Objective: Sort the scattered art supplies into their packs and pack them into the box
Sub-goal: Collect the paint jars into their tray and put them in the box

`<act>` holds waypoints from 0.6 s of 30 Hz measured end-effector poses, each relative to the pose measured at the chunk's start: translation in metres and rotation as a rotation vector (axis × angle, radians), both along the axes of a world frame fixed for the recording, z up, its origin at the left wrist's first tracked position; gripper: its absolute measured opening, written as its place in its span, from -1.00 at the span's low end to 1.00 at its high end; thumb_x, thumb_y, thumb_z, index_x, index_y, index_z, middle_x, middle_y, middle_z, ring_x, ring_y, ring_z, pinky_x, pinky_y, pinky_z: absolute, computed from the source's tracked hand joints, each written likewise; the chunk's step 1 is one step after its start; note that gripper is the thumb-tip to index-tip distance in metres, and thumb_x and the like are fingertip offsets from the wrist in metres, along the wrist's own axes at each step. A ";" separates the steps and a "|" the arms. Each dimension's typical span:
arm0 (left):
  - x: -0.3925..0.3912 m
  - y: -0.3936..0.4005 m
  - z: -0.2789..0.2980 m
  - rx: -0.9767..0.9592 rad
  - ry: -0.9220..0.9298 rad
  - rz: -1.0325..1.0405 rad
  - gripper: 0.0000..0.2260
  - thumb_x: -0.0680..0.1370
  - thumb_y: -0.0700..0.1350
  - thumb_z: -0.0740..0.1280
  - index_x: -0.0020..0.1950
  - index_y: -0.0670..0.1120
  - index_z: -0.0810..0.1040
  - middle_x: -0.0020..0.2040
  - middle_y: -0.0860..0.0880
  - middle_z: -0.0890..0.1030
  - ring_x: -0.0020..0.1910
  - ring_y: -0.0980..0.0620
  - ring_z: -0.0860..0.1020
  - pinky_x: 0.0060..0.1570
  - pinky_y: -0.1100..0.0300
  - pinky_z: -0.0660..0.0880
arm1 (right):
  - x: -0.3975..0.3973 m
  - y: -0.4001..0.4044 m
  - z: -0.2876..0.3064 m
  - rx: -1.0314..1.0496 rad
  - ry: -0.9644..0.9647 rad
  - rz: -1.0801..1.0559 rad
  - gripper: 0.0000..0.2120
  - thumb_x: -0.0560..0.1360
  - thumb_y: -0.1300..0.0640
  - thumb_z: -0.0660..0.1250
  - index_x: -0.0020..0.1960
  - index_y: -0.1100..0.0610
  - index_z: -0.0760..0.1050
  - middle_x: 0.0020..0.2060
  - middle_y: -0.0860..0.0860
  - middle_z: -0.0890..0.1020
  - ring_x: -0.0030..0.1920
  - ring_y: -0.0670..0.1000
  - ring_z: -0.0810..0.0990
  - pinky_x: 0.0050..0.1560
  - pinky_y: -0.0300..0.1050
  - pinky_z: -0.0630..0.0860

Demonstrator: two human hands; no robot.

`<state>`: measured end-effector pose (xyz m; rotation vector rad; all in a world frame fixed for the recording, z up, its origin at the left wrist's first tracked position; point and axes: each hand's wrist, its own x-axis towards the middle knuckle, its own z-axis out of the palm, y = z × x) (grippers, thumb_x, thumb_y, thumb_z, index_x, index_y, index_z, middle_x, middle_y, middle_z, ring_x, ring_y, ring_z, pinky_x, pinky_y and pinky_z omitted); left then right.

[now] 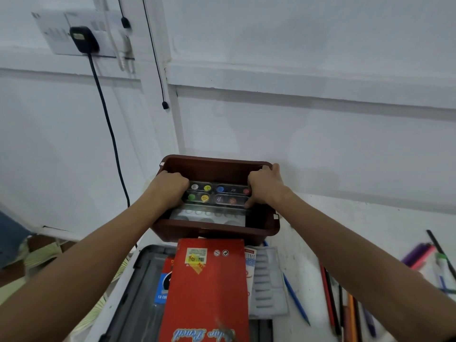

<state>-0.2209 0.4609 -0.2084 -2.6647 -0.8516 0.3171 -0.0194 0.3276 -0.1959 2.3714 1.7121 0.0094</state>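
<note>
Two hands (172,185), one brown box (214,233), one paint set (218,196), one red pack (209,287).

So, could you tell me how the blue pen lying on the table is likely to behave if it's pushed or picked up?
The blue pen looks slim and round, so a sideways nudge would probably roll it across the white table. It seems rigid and light, likely easy to pinch. It lies beside the grey tray, which might stop it rolling that way.

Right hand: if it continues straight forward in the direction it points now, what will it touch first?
Probably the far wall of the brown box. The right hand grips the paint set at the box's right end; the white room wall follows, though depth is unclear.
</note>
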 end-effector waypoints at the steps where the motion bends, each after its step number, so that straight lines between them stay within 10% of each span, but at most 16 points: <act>1: 0.000 -0.001 0.001 0.007 0.003 -0.004 -0.83 0.47 -0.10 0.33 0.05 -0.06 0.57 0.00 -0.04 0.63 0.00 -0.05 0.58 -0.01 0.12 0.39 | 0.000 -0.002 0.000 0.012 0.005 0.001 -0.53 0.27 -0.29 0.46 -0.01 0.03 0.53 -0.05 0.00 0.59 0.16 0.08 0.42 0.23 0.05 0.18; 8: 0.002 -0.008 0.009 -0.168 -0.029 0.092 -0.75 0.44 -0.09 0.42 0.08 -0.12 0.55 0.01 -0.08 0.59 -0.09 -0.05 0.59 -0.15 0.12 0.54 | -0.005 -0.012 0.001 0.088 0.060 0.012 -0.60 0.32 -0.23 0.45 -0.03 0.04 0.54 -0.10 -0.03 0.60 0.09 0.04 0.48 0.25 0.04 0.18; 18: 0.004 -0.044 0.034 -0.425 -0.514 0.187 -0.69 0.46 0.07 0.43 0.14 -0.04 0.61 0.05 -0.05 0.63 -0.05 0.02 0.53 -0.08 0.20 0.42 | -0.006 -0.062 0.011 0.493 0.620 0.045 -0.71 0.40 0.02 0.46 0.07 0.11 0.62 0.00 0.00 0.62 0.03 -0.04 0.54 0.05 -0.19 0.45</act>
